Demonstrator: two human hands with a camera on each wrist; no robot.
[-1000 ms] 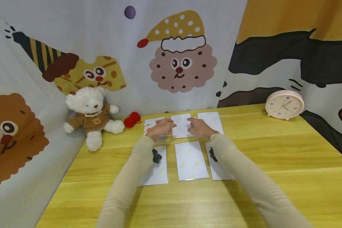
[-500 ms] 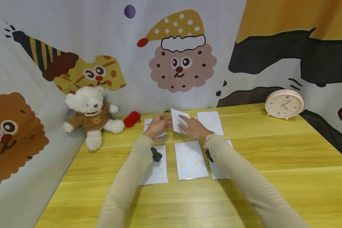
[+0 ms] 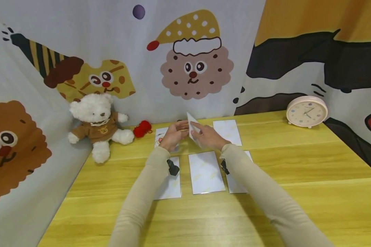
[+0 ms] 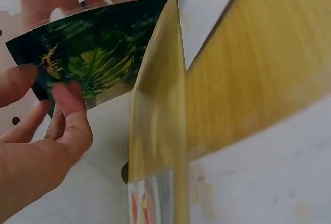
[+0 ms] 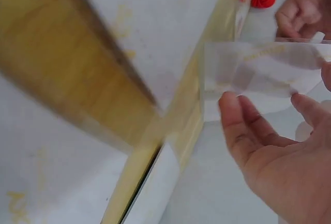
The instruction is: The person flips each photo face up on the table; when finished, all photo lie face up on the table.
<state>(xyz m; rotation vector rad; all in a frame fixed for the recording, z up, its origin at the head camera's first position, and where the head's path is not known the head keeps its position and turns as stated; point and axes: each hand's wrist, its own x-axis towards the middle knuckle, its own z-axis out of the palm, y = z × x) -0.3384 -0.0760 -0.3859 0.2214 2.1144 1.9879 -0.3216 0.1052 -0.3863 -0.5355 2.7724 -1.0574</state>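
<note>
A card [image 3: 191, 129] stands on edge, tilted, between the two hands. Its dark green leaf picture [image 4: 103, 58] faces my left hand [image 3: 172, 136], whose thumb and bent fingertips lie against or just before that side. On the card's white back [image 5: 258, 61] rest the extended fingers of my right hand [image 3: 211, 137]. Beyond the left fingers lies a card with a picture showing [image 3: 159, 133], partly covered by the hand. White-backed cards lie flat at the right [image 3: 227, 132], front middle [image 3: 206, 173], front left [image 3: 170, 187] and front right [image 3: 236, 183], the last partly under the sleeve.
On the wooden table [image 3: 296, 154], a white teddy bear [image 3: 103, 130] in a brown top sits at the left, with a red pompom object [image 3: 142, 129] beside it. A pink round clock [image 3: 307, 111] stands at the back right. A cartoon-printed curtain [image 3: 148, 79] hangs behind.
The middle back card, flat a second ago, has come up off the table and turned steeply upright. Both hands have closed in around it, the right shifting slightly left.
</note>
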